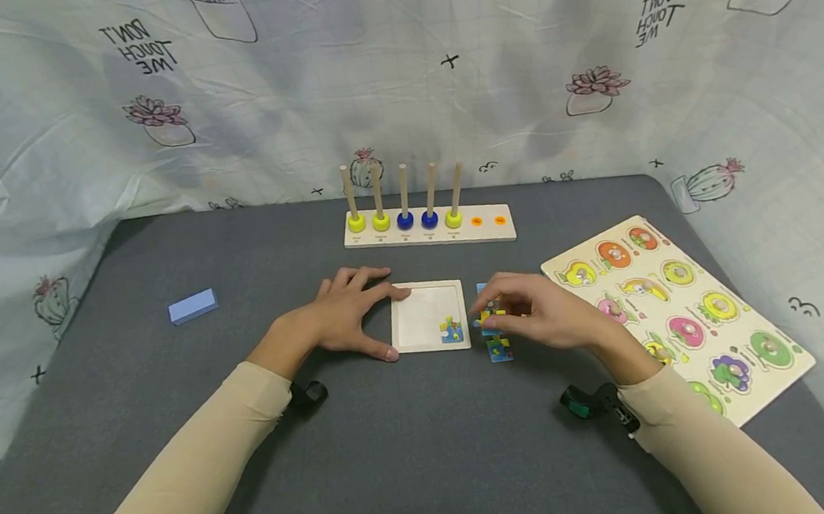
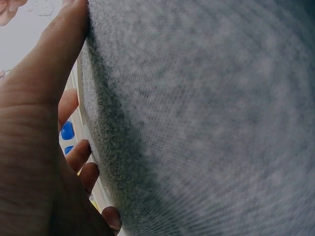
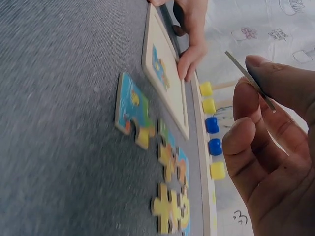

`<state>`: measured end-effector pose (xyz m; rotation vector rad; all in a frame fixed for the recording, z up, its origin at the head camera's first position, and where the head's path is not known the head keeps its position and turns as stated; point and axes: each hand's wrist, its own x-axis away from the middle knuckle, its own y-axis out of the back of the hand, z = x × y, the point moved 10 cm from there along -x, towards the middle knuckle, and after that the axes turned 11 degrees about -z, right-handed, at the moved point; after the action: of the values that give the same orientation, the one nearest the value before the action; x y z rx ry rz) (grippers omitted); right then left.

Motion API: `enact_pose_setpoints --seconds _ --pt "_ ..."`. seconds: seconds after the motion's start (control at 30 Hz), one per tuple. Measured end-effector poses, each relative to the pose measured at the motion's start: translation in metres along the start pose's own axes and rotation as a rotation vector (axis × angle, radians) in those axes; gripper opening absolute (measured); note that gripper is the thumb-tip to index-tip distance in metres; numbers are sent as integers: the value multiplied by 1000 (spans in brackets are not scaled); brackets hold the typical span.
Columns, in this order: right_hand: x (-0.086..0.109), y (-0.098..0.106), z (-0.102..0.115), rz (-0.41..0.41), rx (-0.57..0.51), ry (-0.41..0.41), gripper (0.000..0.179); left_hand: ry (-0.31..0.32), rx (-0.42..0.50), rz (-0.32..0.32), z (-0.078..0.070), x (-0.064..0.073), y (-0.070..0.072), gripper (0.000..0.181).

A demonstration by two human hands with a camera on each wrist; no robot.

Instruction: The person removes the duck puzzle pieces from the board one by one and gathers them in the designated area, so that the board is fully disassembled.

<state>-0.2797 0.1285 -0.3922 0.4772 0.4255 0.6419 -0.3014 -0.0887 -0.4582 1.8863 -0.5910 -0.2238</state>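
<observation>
A shallow wooden puzzle tray lies in the middle of the table, one blue and yellow jigsaw piece in its near right corner. My left hand rests at the tray's left side, fingers spread, thumb and index fingertip touching its frame. To the right of the tray, my right hand pinches a thin jigsaw piece between thumb and fingers; the right wrist view shows it edge-on, its picture hidden. Below that hand lie several loose jigsaw pieces, blue, yellow and orange, partly covered by it in the head view.
Behind the tray stands a wooden peg board with yellow and blue beads on upright pegs. A fruit puzzle board lies at the right, beneath my right forearm. A blue block sits at the left. Patterned white cloth hangs behind.
</observation>
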Motion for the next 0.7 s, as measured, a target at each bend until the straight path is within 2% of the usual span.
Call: enact_pose_setpoints --seconds 0.2,0.7 --pt "10 8 -7 -31 17 2 20 -2 -1 4 0 0 0 100" --pt "36 17 -21 -37 34 -6 22 -5 9 8 -1 1 1 100"
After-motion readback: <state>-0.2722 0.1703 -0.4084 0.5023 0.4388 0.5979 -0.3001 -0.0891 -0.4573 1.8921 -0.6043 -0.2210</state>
